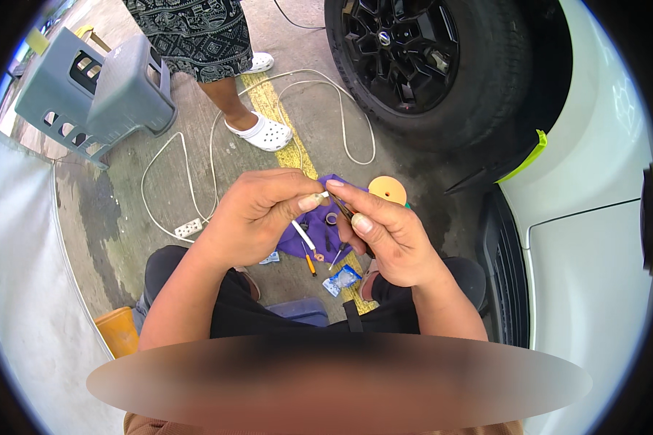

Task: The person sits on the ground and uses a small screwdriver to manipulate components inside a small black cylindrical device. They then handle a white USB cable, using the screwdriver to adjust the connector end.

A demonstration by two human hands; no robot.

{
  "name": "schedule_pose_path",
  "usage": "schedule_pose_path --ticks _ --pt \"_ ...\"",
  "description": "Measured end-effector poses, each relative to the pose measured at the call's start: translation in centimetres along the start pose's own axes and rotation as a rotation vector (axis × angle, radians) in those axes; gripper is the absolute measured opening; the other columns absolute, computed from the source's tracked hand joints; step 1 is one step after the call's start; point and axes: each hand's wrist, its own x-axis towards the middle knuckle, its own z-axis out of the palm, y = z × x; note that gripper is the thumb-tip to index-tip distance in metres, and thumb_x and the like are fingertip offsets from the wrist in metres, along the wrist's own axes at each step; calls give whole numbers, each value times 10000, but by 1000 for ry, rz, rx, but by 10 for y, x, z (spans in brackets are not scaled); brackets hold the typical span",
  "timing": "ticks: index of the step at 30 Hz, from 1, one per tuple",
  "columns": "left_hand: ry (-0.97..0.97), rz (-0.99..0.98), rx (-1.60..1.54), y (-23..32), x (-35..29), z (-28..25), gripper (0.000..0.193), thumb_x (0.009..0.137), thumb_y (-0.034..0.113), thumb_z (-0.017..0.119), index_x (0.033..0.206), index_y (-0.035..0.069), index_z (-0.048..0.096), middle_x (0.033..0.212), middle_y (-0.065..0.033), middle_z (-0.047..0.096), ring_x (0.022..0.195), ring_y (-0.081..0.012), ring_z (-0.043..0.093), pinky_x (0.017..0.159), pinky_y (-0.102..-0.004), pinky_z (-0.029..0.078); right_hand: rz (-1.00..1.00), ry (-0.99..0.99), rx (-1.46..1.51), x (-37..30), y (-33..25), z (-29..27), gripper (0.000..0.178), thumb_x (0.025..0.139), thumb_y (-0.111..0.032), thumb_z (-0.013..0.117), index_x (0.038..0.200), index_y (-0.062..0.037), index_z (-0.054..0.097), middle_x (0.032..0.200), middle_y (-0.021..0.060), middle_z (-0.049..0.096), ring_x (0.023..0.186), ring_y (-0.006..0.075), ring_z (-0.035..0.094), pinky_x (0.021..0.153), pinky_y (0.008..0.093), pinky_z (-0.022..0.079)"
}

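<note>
My left hand (257, 214) pinches a short white piece (324, 194), like a cable end, between thumb and forefinger. In my right hand (393, 235) is a slim dark metal tool (343, 210), its tip close to the white piece; fingers cover most of it, so its exact kind is unclear. The fingertips of both hands nearly meet. Below them shows a white cable length (304, 235) with bare copper at its lower end. A purple cloth (313, 217) lies on the ground underneath, bearing a dark tape roll (331, 218) and a few small tools.
An orange-handled screwdriver (310, 265), a blue-and-white packet (342, 280) and an orange round pad (387, 190) lie around the cloth. A white extension cord with a socket block (189, 228) loops across the concrete. Grey stools (127, 94), a person's white clog (263, 133) and a car wheel (406, 54) stand beyond.
</note>
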Motion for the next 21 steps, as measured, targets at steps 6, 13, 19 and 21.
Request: schedule_pose_path --ticks 6,13,19,21 --pt "48 30 58 3 1 5 107 962 85 629 1008 1 676 761 -125 598 689 -258 612 628 -345 470 -87 109 -100 0 0 6 404 1054 -125 492 1452 -67 529 945 27 643 796 94 579 741 253 494" --pt "93 107 440 6 2 9 87 949 75 646 999 20 690 746 -111 584 658 -248 599 606 -331 463 -16 210 -102 -2 -7 14 408 1031 -107 531 1437 -69 546 943 46 649 783 106 587 746 258 499" --pt "56 -195 -385 3 -6 12 116 976 115 639 970 13 692 773 -82 618 669 -170 593 618 -311 468 -269 45 -277 -1 -9 -5 404 1015 -81 548 1418 -70 569 876 69 619 771 166 577 733 287 482" --pt "11 -224 -502 2 -7 12 130 983 120 633 979 3 689 780 -77 621 682 -158 595 627 -310 470 -358 23 -357 0 -7 -7 401 1012 -73 550 1413 -61 571 867 78 617 770 187 574 733 299 481"
